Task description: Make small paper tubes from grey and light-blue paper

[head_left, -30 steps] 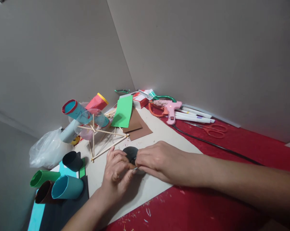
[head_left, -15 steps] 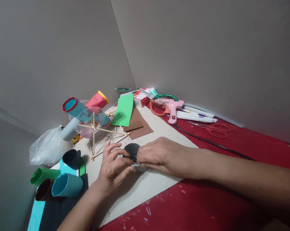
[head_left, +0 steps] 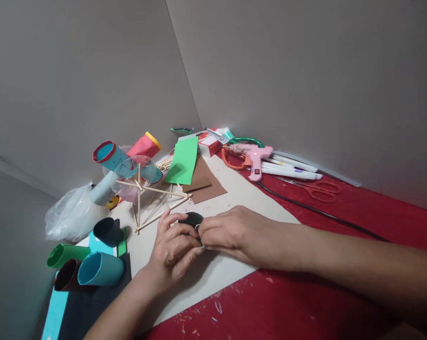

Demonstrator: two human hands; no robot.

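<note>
Red tbl (head_left: 277,307), L hand (head_left: 175,246), R hand (head_left: 230,233), both holding blk pc (head_left: 193,218)

Black piece (head_left: 193,219) largely out of sight behind hands (head_left: 176,246) (head_left: 230,234)

A red tabletop (head_left: 255,311) bears a pale sheet (head_left: 248,189); red-handled scissors (head_left: 311,187); a black cord (head_left: 305,207).

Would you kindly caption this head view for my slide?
Left hand and right hand hold a round black piece; a pink glue gun lies beyond.
</note>
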